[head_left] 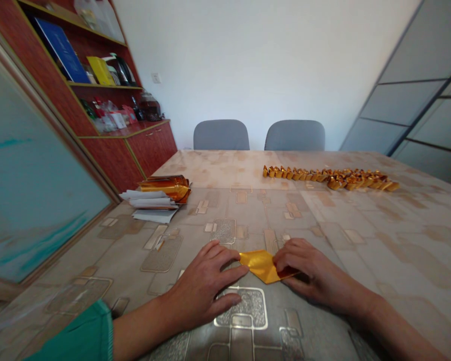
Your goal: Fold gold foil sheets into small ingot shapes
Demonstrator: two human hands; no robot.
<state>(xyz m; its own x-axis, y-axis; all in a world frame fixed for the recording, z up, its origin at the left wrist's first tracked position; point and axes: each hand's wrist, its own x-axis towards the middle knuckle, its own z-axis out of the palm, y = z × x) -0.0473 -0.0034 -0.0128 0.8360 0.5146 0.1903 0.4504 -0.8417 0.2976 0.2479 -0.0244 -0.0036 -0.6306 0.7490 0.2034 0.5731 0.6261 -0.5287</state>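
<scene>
Pressing the gold foil sheet point(265, 265) against the worktop point(398, 260), my right grip point(311, 268) bears on its narrowing right end, though I cannot tell whether it pinches, while my left grip point(205, 287), fingers spread, braces its left edge. Its long axis lies across me, sloping slightly down rightward. I judge this mid-fold; the next move calls for firming the crease evenly. Folded gold pieces point(330, 178) lie in a row beyond.

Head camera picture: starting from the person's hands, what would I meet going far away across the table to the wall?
Gold foil sheet → white paper stack → row of folded gold foil pieces → grey chair backs → white wall
</scene>
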